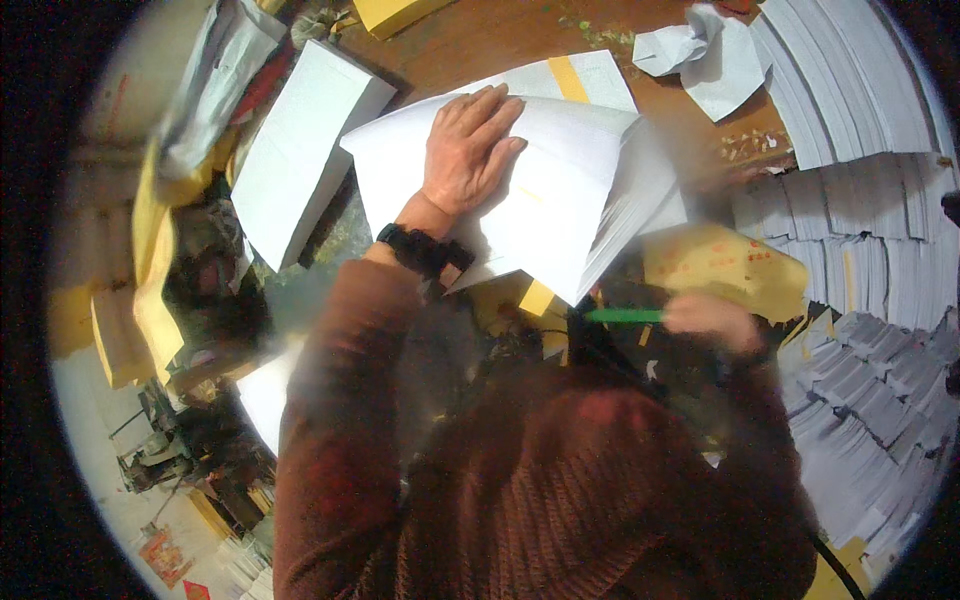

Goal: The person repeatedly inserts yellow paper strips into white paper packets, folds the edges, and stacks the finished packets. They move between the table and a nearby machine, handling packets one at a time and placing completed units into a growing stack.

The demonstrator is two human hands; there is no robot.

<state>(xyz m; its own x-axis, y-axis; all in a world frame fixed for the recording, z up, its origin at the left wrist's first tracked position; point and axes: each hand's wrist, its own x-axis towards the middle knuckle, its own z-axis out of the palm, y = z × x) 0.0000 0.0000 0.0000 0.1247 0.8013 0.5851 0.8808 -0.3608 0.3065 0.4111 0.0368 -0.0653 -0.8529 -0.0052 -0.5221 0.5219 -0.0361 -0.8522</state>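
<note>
My left hand (468,160), wearing a dark wristwatch (410,248), lies flat on a curved sheaf of white paper (560,180). The sheaf's right side is fanned, showing many sheet edges. A yellow strip (568,78) crosses the white paper beyond it, and another yellow strip (537,298) sticks out under the near corner. Low on the right, my right hand (712,325) is smeared by motion, closed around a thin green stick-like tool (625,316). The tool points left toward the sheaf's near corner; its tip is unclear.
A thick white paper block (300,145) sits to the left. Tall paper stacks (850,85) line the right side. Crumpled white paper (715,65) rests on the brown wooden tabletop (480,45). Yellow paper (725,265) lies beyond my right hand, and more yellow sheets (155,250) hang at left.
</note>
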